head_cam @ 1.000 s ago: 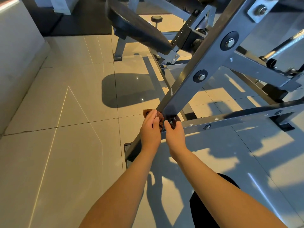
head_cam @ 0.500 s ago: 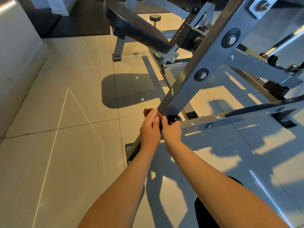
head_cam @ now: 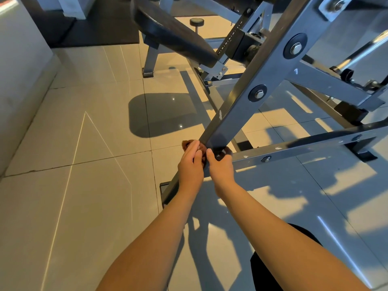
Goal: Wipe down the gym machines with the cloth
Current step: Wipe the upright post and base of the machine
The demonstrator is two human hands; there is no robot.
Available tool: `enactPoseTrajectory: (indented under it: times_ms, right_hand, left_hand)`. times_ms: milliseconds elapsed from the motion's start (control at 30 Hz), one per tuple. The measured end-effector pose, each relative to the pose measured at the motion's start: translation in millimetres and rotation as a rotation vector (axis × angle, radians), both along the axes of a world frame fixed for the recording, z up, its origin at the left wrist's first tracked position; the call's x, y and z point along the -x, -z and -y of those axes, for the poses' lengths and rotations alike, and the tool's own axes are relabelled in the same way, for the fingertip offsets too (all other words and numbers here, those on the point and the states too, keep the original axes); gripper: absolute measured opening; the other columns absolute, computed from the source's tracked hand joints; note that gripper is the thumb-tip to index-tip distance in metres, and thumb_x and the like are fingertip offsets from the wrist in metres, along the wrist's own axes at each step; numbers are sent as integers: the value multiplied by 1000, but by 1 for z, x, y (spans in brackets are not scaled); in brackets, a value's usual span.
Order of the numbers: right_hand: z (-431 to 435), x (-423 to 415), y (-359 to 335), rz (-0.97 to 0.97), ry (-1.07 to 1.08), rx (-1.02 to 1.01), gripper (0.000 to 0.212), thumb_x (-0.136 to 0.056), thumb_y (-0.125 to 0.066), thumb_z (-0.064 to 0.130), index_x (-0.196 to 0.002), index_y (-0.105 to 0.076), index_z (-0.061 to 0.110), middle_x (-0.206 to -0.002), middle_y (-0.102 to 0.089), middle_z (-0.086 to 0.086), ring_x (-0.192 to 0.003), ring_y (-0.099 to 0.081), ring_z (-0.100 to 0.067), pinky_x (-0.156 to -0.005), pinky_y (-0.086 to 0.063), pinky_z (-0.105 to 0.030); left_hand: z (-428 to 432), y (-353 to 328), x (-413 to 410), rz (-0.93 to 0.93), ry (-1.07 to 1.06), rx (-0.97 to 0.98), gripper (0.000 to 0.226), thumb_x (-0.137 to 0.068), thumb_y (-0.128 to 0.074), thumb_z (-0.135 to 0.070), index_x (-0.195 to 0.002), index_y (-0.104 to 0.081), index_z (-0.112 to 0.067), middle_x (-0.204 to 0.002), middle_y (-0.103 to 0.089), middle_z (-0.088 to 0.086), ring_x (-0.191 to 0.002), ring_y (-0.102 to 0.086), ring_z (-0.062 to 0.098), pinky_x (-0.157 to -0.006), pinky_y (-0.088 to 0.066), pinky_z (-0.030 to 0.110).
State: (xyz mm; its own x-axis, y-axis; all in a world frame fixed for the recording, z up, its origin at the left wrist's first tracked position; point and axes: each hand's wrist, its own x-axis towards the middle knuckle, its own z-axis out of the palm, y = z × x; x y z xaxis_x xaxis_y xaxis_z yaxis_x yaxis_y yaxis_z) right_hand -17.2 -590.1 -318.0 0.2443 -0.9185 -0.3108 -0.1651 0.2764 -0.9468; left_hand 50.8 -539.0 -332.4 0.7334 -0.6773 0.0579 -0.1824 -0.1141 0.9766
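Note:
A grey steel gym machine fills the upper right, with a slanted frame bar (head_cam: 241,114) running down to the floor. A brown cloth (head_cam: 201,148) is wrapped around the bar's lower part where a horizontal rail (head_cam: 294,149) joins it. My left hand (head_cam: 191,164) grips the cloth on the bar's left side. My right hand (head_cam: 221,166) grips it on the right side, fingers curled around the bar. Most of the cloth is hidden under my fingers.
A black padded seat (head_cam: 174,36) juts out above and behind the bar. The floor is pale glossy tile (head_cam: 84,185). A light wall (head_cam: 19,80) rises on the left. A dark floor mat (head_cam: 100,28) lies at the far back. My dark-clothed leg (head_cam: 273,269) shows at bottom right.
My right hand has closed in toward my left hand on the bar. Both hands stay at the same joint with the cloth; the view has shifted slightly.

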Motion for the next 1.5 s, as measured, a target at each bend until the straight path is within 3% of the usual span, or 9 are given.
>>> enactPoseTrajectory:
  times_ms: [67, 167, 267, 367, 500, 667, 900, 1033, 1500]
  right_hand:
    - [-2, 2, -1, 0, -24, 6, 28, -101, -60, 33, -116, -38, 27, -113, -57, 1, -104, -55, -17, -80, -46, -26]
    - [-3, 7, -7, -27, -58, -9, 38, -98, -63, 35, -129, -44, 24, -123, -60, -1, -115, -57, -22, -90, -50, -36]
    - [-7, 21, -19, -19, -43, -13, 40, -97, -64, 35, -131, -46, 23, -125, -60, -5, -116, -59, -25, -93, -54, -37]
    - [-15, 35, -31, 121, -158, 80, 32, -100, -61, 34, -130, -50, 37, -125, -57, 9, -116, -57, -14, -94, -57, -35]
    - [-17, 45, -52, 212, -182, 162, 24, -101, -60, 29, -123, -63, 37, -118, -67, 11, -113, -62, -11, -94, -58, -37]
    - [-7, 47, -77, 217, -91, 141, 23, -103, -57, 23, -116, -73, 33, -108, -74, 10, -108, -67, -15, -94, -59, -41]
    - [11, 44, -95, 103, -21, 339, 38, -105, -50, 24, -141, -56, 33, -138, -54, 6, -127, -50, -9, -112, -44, -38]
    - [22, 38, -83, 86, -5, 355, 47, -103, -52, 34, -149, -43, 43, -155, -42, 8, -141, -42, -13, -115, -41, -47]
    - [15, 35, -75, 95, -2, 282, 52, -106, -47, 34, -155, -31, 42, -155, -45, 6, -143, -41, -17, -115, -41, -46]
  left_hand:
    - [-6, 1, 1, -5, -28, 4, 39, -108, -41, -14, -141, -58, -26, -135, -49, -22, -125, -43, -11, -95, -34, -4]
    - [-14, 2, 1, -36, -58, -55, 39, -107, -40, -14, -105, -64, -45, -106, -64, -19, -99, -58, -6, -77, -46, 3]
    - [-16, 0, 0, -77, -120, -144, 30, -106, -45, -22, -124, -69, -26, -119, -68, -4, -112, -62, 15, -89, -52, 21]
    - [-15, -30, 13, -124, -154, -39, 30, -103, -51, -29, -130, -65, -28, -124, -67, -7, -115, -63, 16, -97, -55, 36]
    - [-13, -76, 25, -123, 69, 55, 24, -104, -53, -25, -123, -61, -36, -120, -64, -12, -112, -64, 11, -90, -57, 29]
    - [-26, -89, 22, -370, 361, 99, 46, -105, -54, -16, -145, -51, -38, -137, -58, -15, -122, -59, 8, -92, -56, 25]
    - [3, -112, 8, 57, 83, 72, 49, -103, -55, -18, -149, -47, -34, -147, -51, -15, -132, -48, 4, -101, -42, 12]
    - [30, -109, 22, 337, 170, 6, 47, -108, -44, -22, -153, -39, -36, -163, -33, -7, -148, -30, 11, -113, -26, 22]
    - [32, -99, 14, 199, 89, -2, 43, -106, -49, -16, -148, -49, -27, -153, -48, -4, -141, -41, 14, -107, -36, 21]
